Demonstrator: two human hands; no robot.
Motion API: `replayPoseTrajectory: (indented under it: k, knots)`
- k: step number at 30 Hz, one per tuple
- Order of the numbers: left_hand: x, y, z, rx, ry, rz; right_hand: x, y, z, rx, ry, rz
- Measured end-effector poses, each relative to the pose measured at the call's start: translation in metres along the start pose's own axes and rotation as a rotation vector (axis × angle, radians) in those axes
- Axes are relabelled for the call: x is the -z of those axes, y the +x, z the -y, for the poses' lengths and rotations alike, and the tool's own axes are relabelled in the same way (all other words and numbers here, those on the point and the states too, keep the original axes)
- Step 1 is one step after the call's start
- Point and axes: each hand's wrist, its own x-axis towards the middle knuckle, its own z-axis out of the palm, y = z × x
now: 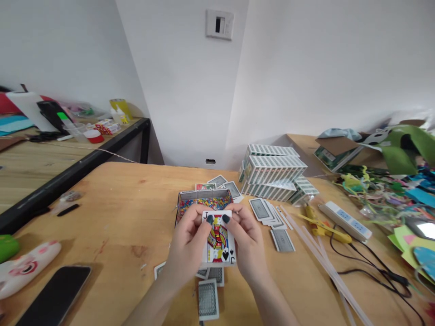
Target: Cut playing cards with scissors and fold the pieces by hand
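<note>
A jack of spades playing card faces up between my two hands, over the middle of the table. My left hand is closed on its left edge, thumb on the face. On the right edge my right hand grips in the same way. Whether more cards lie behind it I cannot tell. Just beyond my hands stands an open box made of playing cards, its inside brightly patterned. Loose face-down cards lie below my hands, partly hidden by them.
Striped card boxes are stacked at the back right, with face-down cards nearby. A yellow glue gun, clear glue sticks and a power strip lie right. A phone is at front left.
</note>
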Motion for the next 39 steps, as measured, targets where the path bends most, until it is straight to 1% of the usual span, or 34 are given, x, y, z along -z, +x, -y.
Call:
replayPoseTrajectory:
  k: [4,9,16,19,24,27,32,39]
  knots:
    - [-0.001,0.001,0.002,-0.006,0.036,-0.035,-0.004,-0.001,-0.006,-0.046,0.045,-0.059]
    - [0.0,0.001,0.003,-0.018,0.046,-0.067,-0.005,-0.002,-0.01,-0.054,0.02,-0.073]
    - [-0.002,0.002,0.003,0.033,0.004,-0.055,-0.003,-0.002,-0.009,-0.027,-0.022,-0.075]
    - [-0.003,0.002,0.003,0.046,-0.009,-0.069,-0.003,-0.001,-0.009,-0.014,-0.032,-0.068]
    - [-0.004,0.001,0.0,0.044,-0.016,-0.084,-0.003,-0.002,-0.009,0.002,-0.05,-0.062]
    - [-0.004,0.0,0.0,0.046,-0.021,-0.092,-0.004,-0.002,-0.009,-0.01,-0.045,-0.06]
    - [-0.002,-0.001,0.0,0.019,0.03,-0.101,-0.004,-0.002,-0.01,-0.031,-0.037,-0.073]
    - [0.001,0.0,-0.002,-0.007,0.046,-0.09,-0.004,-0.003,-0.012,-0.052,-0.008,-0.073]
